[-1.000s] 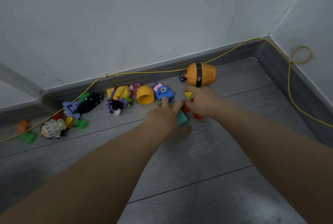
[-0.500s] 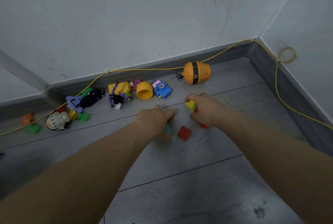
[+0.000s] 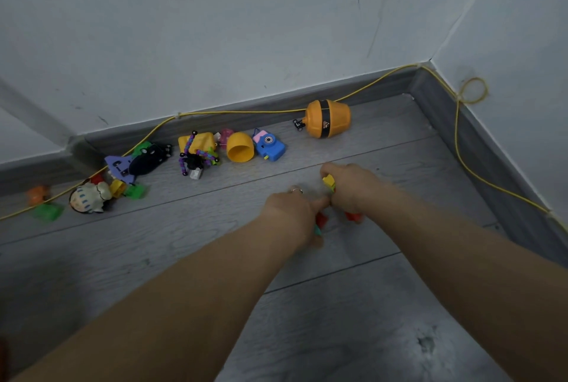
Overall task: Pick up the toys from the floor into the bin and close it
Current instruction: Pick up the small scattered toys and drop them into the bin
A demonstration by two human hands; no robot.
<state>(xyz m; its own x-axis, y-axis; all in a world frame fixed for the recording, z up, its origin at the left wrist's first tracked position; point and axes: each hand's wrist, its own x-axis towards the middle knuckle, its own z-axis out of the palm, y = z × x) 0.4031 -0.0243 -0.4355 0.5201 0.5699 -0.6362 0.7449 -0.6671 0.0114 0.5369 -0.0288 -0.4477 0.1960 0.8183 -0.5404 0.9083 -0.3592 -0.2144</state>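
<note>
Gathering small blocks off the floor, early going.
Right hand (image 3: 350, 189) grips a yellow block (image 3: 328, 180); left hand (image 3: 292, 212) closes on a red block (image 3: 321, 220). Toys line the wall from nine to one o'clock; no bin in sight.

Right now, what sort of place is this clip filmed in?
Probably a corner of a home room: grey plank floor meeting white walls at a grey skirting board, a yellow cable along it, toys like the blue toy camera scattered about.

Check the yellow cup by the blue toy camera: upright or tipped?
Tipped. The yellow cup lies on its side on the floor, open mouth facing the camera.
</note>
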